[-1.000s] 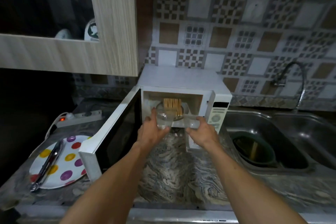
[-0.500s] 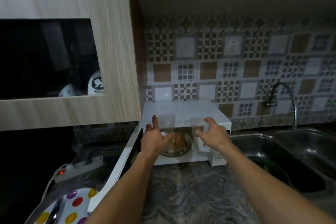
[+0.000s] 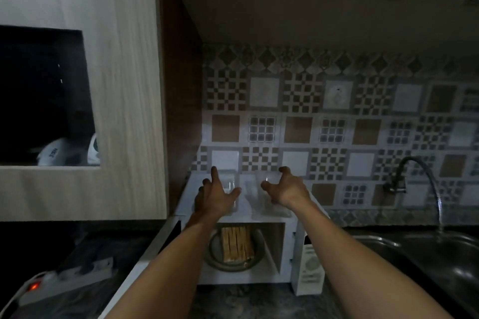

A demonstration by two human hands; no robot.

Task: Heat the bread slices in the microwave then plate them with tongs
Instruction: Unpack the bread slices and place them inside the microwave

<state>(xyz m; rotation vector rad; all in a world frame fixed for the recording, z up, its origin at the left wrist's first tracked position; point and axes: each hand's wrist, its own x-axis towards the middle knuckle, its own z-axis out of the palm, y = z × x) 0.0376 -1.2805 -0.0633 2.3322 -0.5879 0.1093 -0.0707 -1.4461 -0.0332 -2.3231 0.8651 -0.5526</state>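
Observation:
The white microwave (image 3: 309, 267) stands open on the counter, its door (image 3: 145, 259) swung out to the left. Inside, several bread slices (image 3: 237, 243) stand on edge in a round glass dish (image 3: 215, 261). A clear plastic container (image 3: 248, 194), in two halves, rests on the microwave's top. My left hand (image 3: 215, 197) grips its left half, with the index finger pointing up. My right hand (image 3: 285, 189) curls over its right half. No plate or tongs are in view.
A wood-look wall cabinet (image 3: 129, 85) hangs close on the left, just above the microwave. A power strip (image 3: 64, 277) with a red light lies at the lower left. The steel sink (image 3: 427, 254) and faucet (image 3: 414, 163) are on the right.
Both hands lifted the clear container off the bread in the microwave and carried it up onto the microwave's top. My view tilted upward, so the spotted plate and tongs dropped out of sight.

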